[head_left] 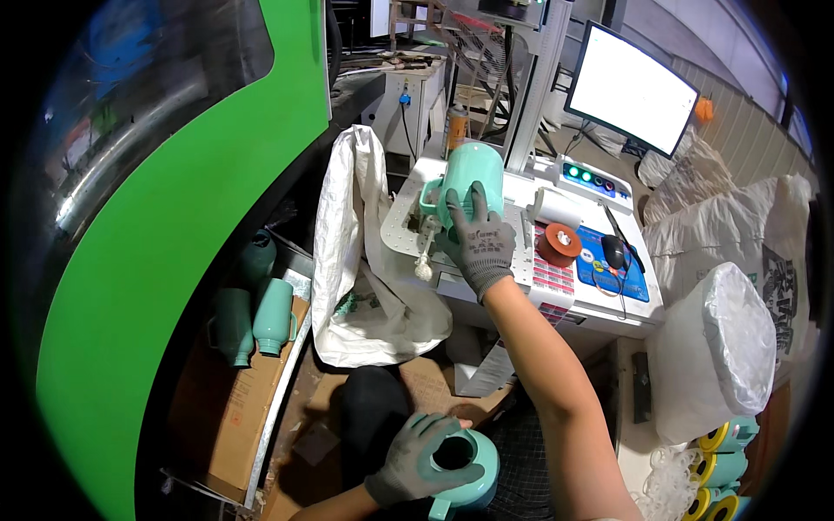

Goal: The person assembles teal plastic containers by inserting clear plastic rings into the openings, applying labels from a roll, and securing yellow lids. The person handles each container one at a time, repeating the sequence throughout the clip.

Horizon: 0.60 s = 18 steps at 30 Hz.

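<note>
My right hand (479, 239), in a grey glove, reaches out to the white workbench. Its fingers are wrapped against the lower side of a mint-green plastic jug (475, 169), which lies tilted with its loop handle to the left. Close to my lap, my gloved left hand (419, 460) grips a second mint-green jug (488, 473) around its neck, thumb and fingers on either side of the dark round mouth. That jug's handle points down toward the lower edge. Just left of my right hand, a pale knobbed fixture (425, 260) sticks out from the perforated metal plate (401, 227).
Several green jugs (275, 317) lie in a cardboard-lined tray at left, beside a green machine panel (217, 130). A white sack (347, 269) stands between. The bench (621, 314) carries an orange tape roll (559, 244), mouse (614, 252) and lit button box (593, 181). A plastic-lined bin (695, 365) stands right.
</note>
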Available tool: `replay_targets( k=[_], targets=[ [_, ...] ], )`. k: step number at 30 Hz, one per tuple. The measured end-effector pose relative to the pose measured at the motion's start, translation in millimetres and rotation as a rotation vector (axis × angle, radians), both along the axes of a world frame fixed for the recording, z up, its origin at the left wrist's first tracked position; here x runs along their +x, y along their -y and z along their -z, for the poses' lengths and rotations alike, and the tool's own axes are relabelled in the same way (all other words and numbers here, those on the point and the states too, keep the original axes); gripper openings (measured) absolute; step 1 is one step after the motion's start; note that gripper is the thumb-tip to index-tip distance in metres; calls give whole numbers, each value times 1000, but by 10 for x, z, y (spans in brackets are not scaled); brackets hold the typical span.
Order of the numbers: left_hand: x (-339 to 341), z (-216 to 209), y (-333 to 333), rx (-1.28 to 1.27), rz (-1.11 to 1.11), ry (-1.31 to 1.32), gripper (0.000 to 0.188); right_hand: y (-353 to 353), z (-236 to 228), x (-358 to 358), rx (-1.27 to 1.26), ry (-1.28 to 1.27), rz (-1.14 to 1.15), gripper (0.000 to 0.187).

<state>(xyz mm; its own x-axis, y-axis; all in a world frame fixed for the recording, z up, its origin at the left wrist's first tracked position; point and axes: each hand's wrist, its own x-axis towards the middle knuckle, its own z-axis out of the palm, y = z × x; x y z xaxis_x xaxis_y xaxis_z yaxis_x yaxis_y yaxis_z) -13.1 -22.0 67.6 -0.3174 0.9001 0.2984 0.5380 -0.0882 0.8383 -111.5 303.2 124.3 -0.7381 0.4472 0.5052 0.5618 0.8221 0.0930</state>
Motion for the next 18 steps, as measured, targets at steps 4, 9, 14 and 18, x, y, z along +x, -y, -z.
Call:
replay_targets(
  k=[4, 9, 14, 18],
  targets=[
    [-85, 39, 59, -30, 30, -71, 81, 32, 133, -191, 106, -12, -54, 76],
    [29, -56, -225, 0, 215, 54, 79, -411, 423, -5, 263, -242, -98, 83],
    [6, 106, -74, -65, 256, 759, 82, 276, 437, 182, 78, -322, -132, 66],
    [-43, 42, -229, -146, 253, 566, 84, 756, 715, 1878, -153, -618, -297, 71]
  ],
)
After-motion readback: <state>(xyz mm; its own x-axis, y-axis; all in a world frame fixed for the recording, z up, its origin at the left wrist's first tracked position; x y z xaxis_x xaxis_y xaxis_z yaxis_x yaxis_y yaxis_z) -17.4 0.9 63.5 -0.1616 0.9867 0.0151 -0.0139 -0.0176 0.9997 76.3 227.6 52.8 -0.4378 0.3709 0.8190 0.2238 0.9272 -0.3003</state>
